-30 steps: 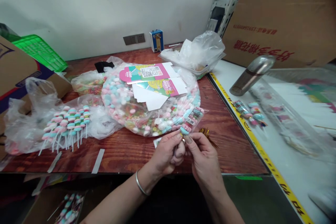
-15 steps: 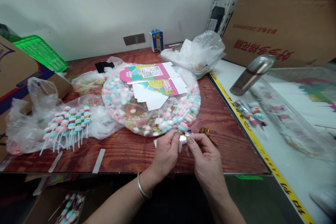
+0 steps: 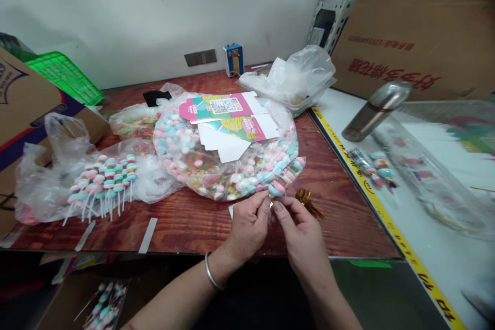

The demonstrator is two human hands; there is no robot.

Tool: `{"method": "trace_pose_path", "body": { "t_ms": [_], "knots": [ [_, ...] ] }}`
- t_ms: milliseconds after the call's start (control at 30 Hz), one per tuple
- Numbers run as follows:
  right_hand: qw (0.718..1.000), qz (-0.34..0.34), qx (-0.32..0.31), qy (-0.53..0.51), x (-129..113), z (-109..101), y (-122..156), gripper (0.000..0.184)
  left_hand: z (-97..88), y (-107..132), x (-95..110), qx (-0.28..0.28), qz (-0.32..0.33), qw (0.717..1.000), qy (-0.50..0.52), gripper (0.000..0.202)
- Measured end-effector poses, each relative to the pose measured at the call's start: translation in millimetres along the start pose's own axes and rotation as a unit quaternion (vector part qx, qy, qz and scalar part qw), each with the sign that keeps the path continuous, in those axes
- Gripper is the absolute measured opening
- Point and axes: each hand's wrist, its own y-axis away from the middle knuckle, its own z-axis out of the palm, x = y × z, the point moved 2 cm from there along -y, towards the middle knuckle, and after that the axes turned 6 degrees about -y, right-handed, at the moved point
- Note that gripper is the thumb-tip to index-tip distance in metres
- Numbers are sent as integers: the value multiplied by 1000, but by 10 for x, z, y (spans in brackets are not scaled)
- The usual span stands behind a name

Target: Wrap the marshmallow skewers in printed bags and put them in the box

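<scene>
My left hand [image 3: 247,224] and my right hand [image 3: 299,229] meet near the front edge of the wooden table [image 3: 185,221]. Both pinch the lower end of a wrapped candy skewer [image 3: 288,174], whose pink and blue pieces slant up to the right over the edge of a big clear bag of candy [image 3: 216,165]. A bundle of gold twist ties [image 3: 307,200] lies just right of my right thumb. A metal bangle sits on my left wrist.
Several unwrapped skewers [image 3: 106,183] lie on crumpled plastic at the left. Flat pink cartons [image 3: 228,116] rest on the big bag. More plastic bags [image 3: 296,80] sit at the back right. On the white bench to the right lie a wrapped skewer [image 3: 373,165] and a steel flask [image 3: 373,111]. Cardboard boxes stand on both sides.
The wrapped skewer between my fingers has turned and its candy end has shifted slightly. My hands stay together at the same spot by the table's front edge.
</scene>
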Motion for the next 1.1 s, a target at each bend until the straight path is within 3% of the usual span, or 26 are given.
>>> {"method": "trace_pose_path", "body": {
  "t_ms": [167, 300, 467, 600, 700, 767, 900, 1000, 1100],
  "knots": [
    [999, -12, -2, -34, 68, -13, -23, 24, -8, 28, -26, -29, 98, 989, -105, 33],
    [999, 0, 3, -33, 85, -48, 9, 23, -3, 56, -116, -38, 174, 951, -254, 42],
    [990, 65, -20, -120, 140, -44, 36, 28, 2, 68, -193, -41, 193, 934, -297, 48],
    [992, 51, 18, -116, 158, -18, 19, 26, 20, 80, -185, -51, 177, 940, -288, 49],
    [986, 55, 44, -150, 182, 6, 8, 26, 26, 73, -118, -47, 160, 961, -222, 45],
    [987, 46, 39, -151, 180, 12, 6, 25, 25, 52, -73, -46, 115, 983, -136, 39],
    [998, -18, 26, -47, 71, -20, 17, 23, 13, -21, -51, -72, 17, 997, 35, 34],
    [984, -130, 23, 123, -90, -67, 40, 14, -44, -99, -61, -136, -32, 969, 205, 41],
    [910, -292, 8, 295, -244, -111, 65, 7, -153, -162, -21, -196, -75, 901, 380, 56]
  ]
}}
